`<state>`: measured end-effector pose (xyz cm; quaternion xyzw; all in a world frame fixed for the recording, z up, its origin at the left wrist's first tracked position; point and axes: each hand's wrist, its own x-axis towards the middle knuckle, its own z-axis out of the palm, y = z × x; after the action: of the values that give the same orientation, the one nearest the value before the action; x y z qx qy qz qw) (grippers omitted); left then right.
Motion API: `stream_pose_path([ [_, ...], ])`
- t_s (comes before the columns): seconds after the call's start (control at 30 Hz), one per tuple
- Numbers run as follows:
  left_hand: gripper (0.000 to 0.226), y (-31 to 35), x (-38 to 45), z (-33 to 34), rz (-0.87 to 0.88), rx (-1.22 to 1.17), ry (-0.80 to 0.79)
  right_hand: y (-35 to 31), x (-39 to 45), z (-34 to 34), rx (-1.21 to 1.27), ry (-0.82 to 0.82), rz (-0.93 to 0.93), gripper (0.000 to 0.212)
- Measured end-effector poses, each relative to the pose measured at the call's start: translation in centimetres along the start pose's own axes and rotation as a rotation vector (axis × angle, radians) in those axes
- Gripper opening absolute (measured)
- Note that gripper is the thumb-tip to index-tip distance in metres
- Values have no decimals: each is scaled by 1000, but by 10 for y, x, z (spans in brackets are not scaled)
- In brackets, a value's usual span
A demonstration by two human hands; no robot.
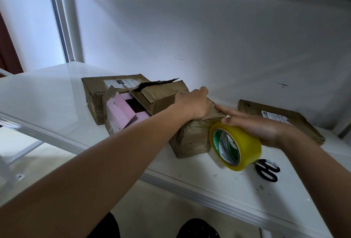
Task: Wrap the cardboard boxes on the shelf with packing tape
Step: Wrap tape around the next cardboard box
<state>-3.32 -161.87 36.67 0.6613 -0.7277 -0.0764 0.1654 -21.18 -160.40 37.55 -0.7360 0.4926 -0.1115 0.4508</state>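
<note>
A small cardboard box (191,137) wound with shiny tape sits near the front of the white shelf (47,93). My left hand (191,103) lies over its top, fingers curled over the far edge. My right hand (252,124) holds the yellow roll of packing tape (237,146) against the box's right side, thumb hidden in the roll, fingers stretched toward the box top. Behind, a torn open box (117,101) shows pink flaps. A flat cardboard parcel (281,118) with a white label lies to the right.
Black-handled scissors (267,169) lie on the shelf just right of the tape roll. The white back wall (209,38) stands close behind the boxes. A shelf post (76,29) rises at the left rear. The shelf's front edge (190,190) runs diagonally below my hands.
</note>
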Motion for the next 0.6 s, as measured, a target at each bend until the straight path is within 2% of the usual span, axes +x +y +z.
stream_pose_path([
  [0.07,35,10,-3,-1,37,243,81,3,2,-1,25,-12,-9,76],
  [0.13,30,22,-4,1,132,431,161,6,2,-1,44,-30,-2,67],
  [0.23,33,30,-7,6,186,357,96,9,-2,-1,92,-43,2,33],
  [0.27,41,29,-9,9,185,313,63,10,-2,0,110,-26,-8,31],
  [0.3,49,27,-10,11,180,311,34,11,-2,1,120,-12,-14,36],
  [0.4,65,18,-13,11,137,335,-71,11,2,6,170,7,-42,72],
  [0.5,68,14,-11,9,112,292,-114,14,1,12,217,14,-56,85],
  [0.53,68,15,-11,9,103,286,-129,19,-1,13,268,16,-53,94],
  [0.6,68,17,-11,10,87,286,-156,29,-2,16,436,15,-49,99],
])
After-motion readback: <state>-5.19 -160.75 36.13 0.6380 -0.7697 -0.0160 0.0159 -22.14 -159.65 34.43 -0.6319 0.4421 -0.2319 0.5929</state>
